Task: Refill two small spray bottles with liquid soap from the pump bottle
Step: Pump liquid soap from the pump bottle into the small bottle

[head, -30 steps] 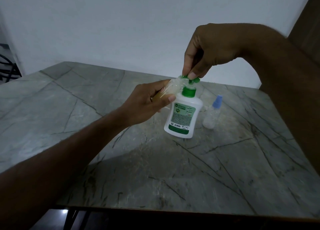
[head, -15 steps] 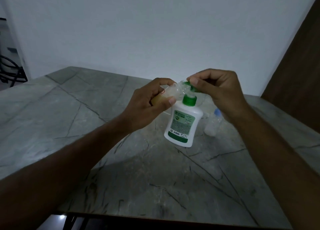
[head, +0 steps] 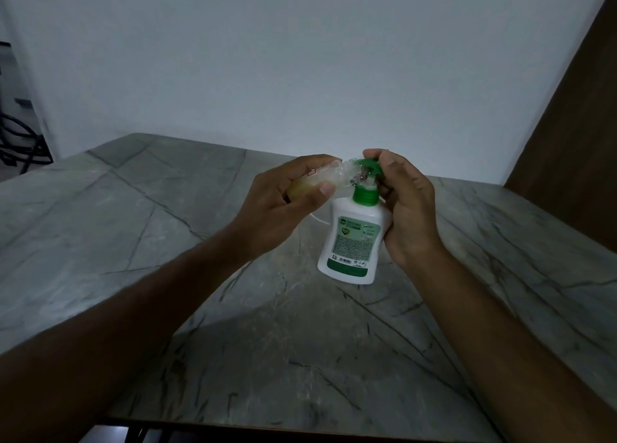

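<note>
Head view: a white pump bottle (head: 352, 239) with green collar and pump head stands upright on the grey veined table (head: 167, 242), near its middle. The left hand (head: 283, 205) grips a small clear spray bottle (head: 317, 183), tilted on its side, its open mouth touching the pump spout; yellowish liquid shows inside. The right hand (head: 405, 205), fingers curled, wraps the pump bottle's right side, thumb on the pump head.
</note>
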